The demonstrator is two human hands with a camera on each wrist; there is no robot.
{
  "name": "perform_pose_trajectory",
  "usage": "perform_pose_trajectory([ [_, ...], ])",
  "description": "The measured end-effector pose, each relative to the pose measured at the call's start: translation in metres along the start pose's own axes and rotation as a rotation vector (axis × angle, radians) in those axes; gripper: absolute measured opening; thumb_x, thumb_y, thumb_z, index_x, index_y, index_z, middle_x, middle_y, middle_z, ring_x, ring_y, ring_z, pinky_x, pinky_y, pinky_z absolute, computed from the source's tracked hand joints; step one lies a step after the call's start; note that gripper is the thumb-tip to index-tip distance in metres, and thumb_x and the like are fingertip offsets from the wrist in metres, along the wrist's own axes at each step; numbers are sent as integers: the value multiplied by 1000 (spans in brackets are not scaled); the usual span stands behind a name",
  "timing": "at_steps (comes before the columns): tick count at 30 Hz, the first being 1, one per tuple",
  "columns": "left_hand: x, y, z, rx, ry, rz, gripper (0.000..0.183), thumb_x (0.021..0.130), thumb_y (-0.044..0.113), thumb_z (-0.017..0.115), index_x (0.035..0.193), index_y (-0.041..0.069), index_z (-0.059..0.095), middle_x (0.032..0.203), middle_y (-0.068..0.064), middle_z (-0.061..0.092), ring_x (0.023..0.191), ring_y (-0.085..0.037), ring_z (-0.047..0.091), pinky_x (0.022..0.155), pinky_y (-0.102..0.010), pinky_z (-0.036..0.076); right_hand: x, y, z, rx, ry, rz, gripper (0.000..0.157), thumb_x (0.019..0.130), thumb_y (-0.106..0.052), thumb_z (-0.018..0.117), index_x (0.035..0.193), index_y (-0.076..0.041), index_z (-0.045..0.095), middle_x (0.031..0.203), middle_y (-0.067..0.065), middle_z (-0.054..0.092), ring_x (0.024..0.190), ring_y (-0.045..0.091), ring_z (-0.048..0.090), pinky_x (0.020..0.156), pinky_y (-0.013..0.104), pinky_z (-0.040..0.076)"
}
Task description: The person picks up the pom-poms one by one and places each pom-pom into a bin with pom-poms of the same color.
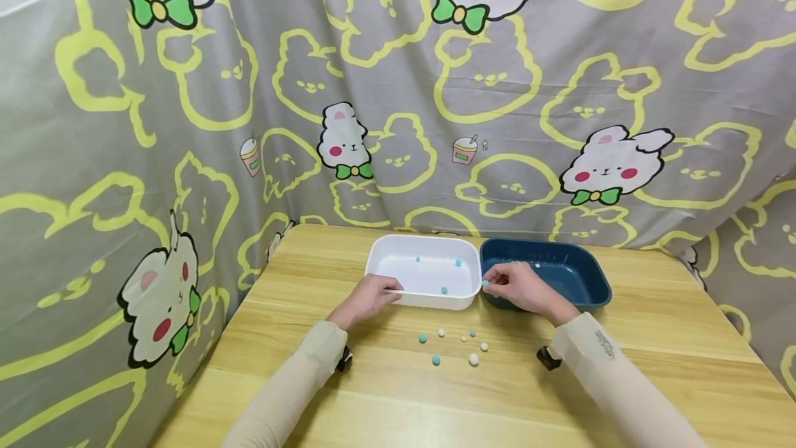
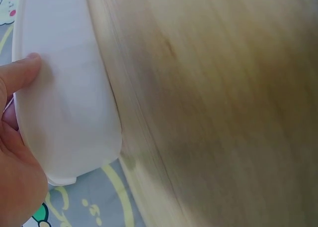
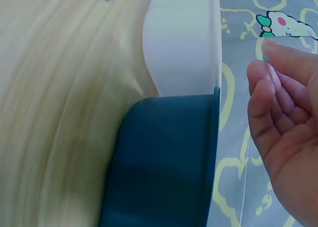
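Note:
My left hand grips the near left rim of a white plastic tub, its thumb pressed to the outer wall in the left wrist view. Inside that tub lie a few small blue balls. My right hand pinches a small light-blue ball between thumb and fingertips, over the spot where the white tub meets a dark blue tub. The held ball is mostly hidden by the fingers in the right wrist view. One small white ball shows in the dark blue tub.
On the wooden table in front of the tubs lie several loose balls, among them a blue ball and a white ball. A patterned curtain hangs close behind the tubs and along the left side.

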State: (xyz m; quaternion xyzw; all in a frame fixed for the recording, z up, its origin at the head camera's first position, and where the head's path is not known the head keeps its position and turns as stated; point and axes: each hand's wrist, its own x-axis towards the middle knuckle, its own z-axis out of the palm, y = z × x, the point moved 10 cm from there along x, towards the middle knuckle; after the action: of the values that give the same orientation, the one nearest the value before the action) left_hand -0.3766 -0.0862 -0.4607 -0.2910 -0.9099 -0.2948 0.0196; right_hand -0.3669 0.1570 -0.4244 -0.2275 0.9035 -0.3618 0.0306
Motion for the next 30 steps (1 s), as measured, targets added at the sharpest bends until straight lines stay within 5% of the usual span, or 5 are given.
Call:
perform_pose_trajectory([
  [12,0,3,0,13,3,14,7,89,14,67,84,16,72,83,9,69,79,-5,61,75,-26,49,18,-10,9,62,-37,-77,9,90,-11,65,91,-2,66,73,1,59,63,19,57,55,27,48],
  [19,-1,2,0,10,8,10,7,89,15,67,85,15,72,84,9,69,81,-6,62,77,-26,50,28,-1,16,48,-29,27,9,86,-9,69,93,-4,67,77,2,59,71,21,57,63,28,49],
  [30,-2,1,1,5,8,2,7,88,15,68,84,15,72,81,10,68,74,-3,58,72,-25,48,39,-1,27,27,-48,73,5,86,-9,69,88,-6,66,74,1,58,66,16,53,61,30,47],
])
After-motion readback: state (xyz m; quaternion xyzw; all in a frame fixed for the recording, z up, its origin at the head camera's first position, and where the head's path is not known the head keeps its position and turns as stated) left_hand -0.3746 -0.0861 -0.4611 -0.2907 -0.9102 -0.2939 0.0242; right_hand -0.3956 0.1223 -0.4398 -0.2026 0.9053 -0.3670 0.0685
